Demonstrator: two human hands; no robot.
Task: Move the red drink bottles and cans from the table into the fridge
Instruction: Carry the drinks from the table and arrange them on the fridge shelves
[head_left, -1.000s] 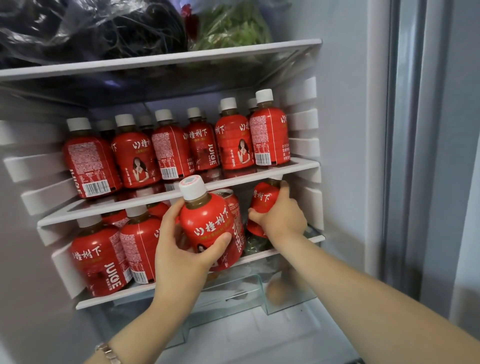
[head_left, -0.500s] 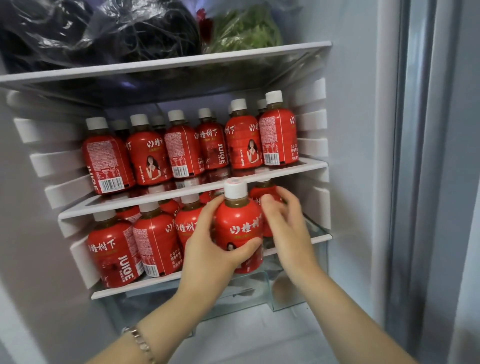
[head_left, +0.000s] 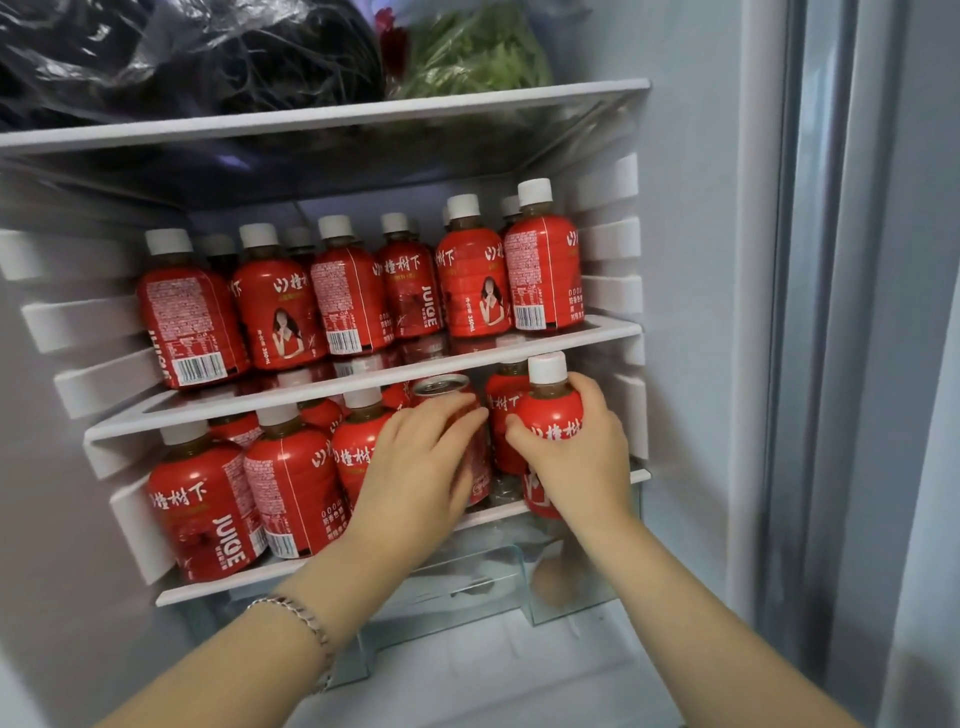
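- The right hand (head_left: 576, 462) is wrapped around a red plastic drink bottle with a white screw cap (head_left: 553, 410), fingers curled about its shoulder. The bottle is upright at the front right end of the white-rimmed lower glass shelf (head_left: 218, 590) inside the pale fridge (head_left: 691, 260). The hand hides whether its base is fully seated.
- The left hand (head_left: 415, 467), a silver bracelet (head_left: 296, 613) on its wrist, lies with nearly straight fingers across a red aluminium drink can with a silver top (head_left: 441, 387). The thumb is hidden, so it reads as a flat press, not a grip. The can stands on the same shelf, between the held bottle and more red bottles to its left.
- The white-rimmed middle shelf (head_left: 363, 384) carries a packed row of matching red bottles (head_left: 291, 306). Bagged green leaves (head_left: 478, 57) sit on the top shelf.
- The bottle looks full to the neck, so it is probably weighty for its size and stiff at the shoulder. Its glossy label sleeve may be slick.
- The shoulder or waist is the safest hold; the cap offers little purchase.
- The can is thin-walled and would dent under a hard squeeze, so spread fingers on its sides suit it.
- The cap sits close under the middle shelf's rim, so sliding seems wiser than lifting. Crowded neighbours could topple if nudged.
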